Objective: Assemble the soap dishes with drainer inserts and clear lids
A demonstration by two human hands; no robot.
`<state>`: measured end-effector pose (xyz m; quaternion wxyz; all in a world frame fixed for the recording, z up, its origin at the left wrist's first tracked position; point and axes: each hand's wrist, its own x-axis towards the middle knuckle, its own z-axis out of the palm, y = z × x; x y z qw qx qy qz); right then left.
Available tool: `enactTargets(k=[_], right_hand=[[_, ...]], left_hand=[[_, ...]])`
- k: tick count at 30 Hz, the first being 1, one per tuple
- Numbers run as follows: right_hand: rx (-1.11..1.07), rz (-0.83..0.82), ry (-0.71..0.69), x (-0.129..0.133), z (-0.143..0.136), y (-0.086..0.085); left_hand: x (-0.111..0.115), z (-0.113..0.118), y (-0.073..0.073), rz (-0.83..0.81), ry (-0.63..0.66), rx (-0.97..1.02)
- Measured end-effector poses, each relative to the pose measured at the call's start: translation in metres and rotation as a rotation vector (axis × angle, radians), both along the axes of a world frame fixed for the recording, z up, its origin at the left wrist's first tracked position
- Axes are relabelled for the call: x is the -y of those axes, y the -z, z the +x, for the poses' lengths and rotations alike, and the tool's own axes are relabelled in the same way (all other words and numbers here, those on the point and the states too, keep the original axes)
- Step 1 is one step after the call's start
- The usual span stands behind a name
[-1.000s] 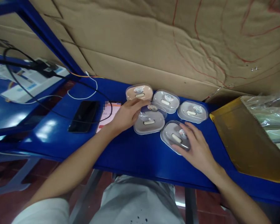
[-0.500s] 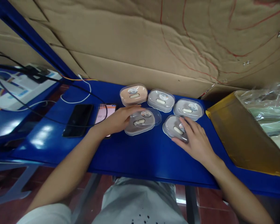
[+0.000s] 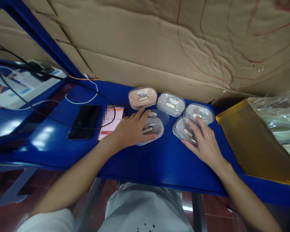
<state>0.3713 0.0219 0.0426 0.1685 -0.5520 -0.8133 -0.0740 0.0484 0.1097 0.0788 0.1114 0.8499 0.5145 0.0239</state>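
My left hand [image 3: 131,129] lies with fingers spread over the left front grey oval case [image 3: 158,131], thumb along its near side and fingertips by its clear lid [image 3: 163,117]. That lid sits shifted toward the back. A pale bar-shaped piece shows in the case's middle, partly under the hand. Around the right side of another grey oval case [image 3: 181,129], my right hand [image 3: 204,138] curls its thumb and fingers. This case has a clear cover and a pale bar on top. Behind stand a peach case [image 3: 132,98] and two grey cases [image 3: 163,102] [image 3: 187,111], each with a round label.
Two phones lie at the left, one dark [image 3: 83,122], one with a lit timer screen [image 3: 118,112]. A black cable [image 3: 62,121] crosses them. At the right stands a cardboard box [image 3: 244,138] holding plastic-wrapped things. Cardboard [image 3: 145,42] forms the back wall of the blue table [image 3: 149,167].
My left hand has come down over the left front case, its fingers spreading toward the near side. My right hand stays at the right front case. The view has shifted slightly.
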Motion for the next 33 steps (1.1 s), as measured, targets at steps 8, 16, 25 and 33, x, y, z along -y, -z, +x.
enactTargets(k=[8,16,25,33], right_hand=[[0.092,0.021,-0.032,-0.003,-0.003,0.0],[-0.017,0.004,-0.083,-0.01,0.024,-0.009],[0.056,0.157,0.04,-0.014,0.039,-0.011],[-0.005,0.154,-0.29,-0.001,0.008,-0.012]], left_hand=[[0.003,-0.006,0.01,0.02,0.141,0.042],[0.002,0.005,0.022,0.044,0.241,0.203],[-0.004,0.008,0.029,0.149,-0.032,0.393],[0.009,0.008,0.008,0.237,-0.008,0.196]])
